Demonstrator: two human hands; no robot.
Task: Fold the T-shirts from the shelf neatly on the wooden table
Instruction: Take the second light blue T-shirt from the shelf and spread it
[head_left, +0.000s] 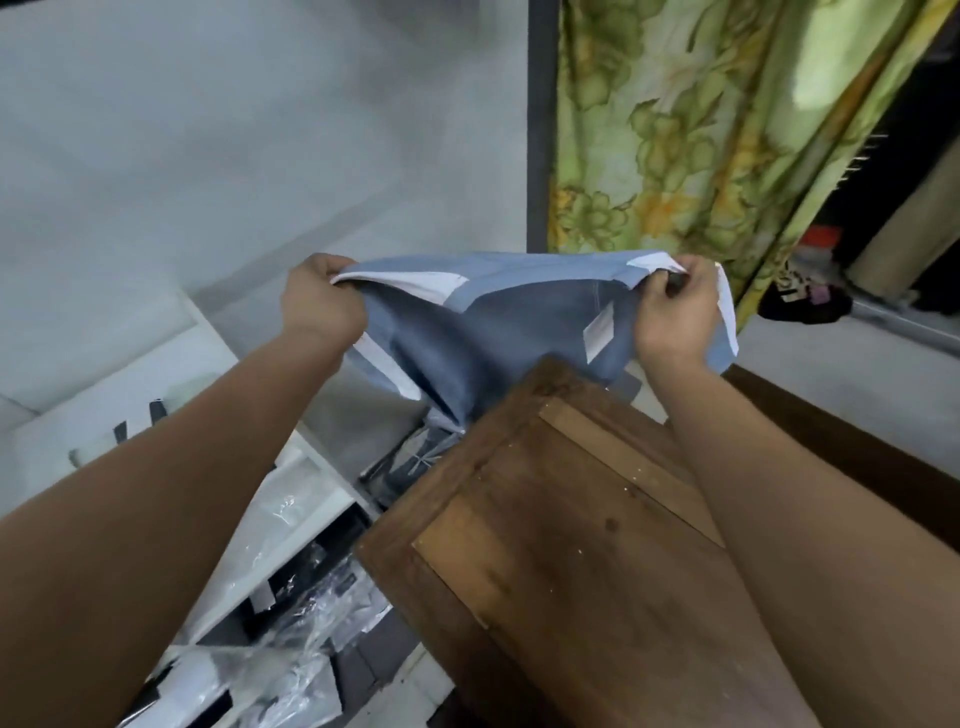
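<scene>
Blue T-shirt (519, 322) held spread over table (571, 545) corner: left hand (322, 304) gripping 9 o'clock edge, right hand (672, 314) gripping 3 o'clock edge.

Pretty plain room tbh: pale grey wall (208, 130) on the left, a dark upright strip (540, 130) next to it, then a green and yellow flowery curtain (675, 130) with light glowing through near the top right. Light floor (831, 364) below, something black (802, 304) lying at the curtain's foot.
</scene>
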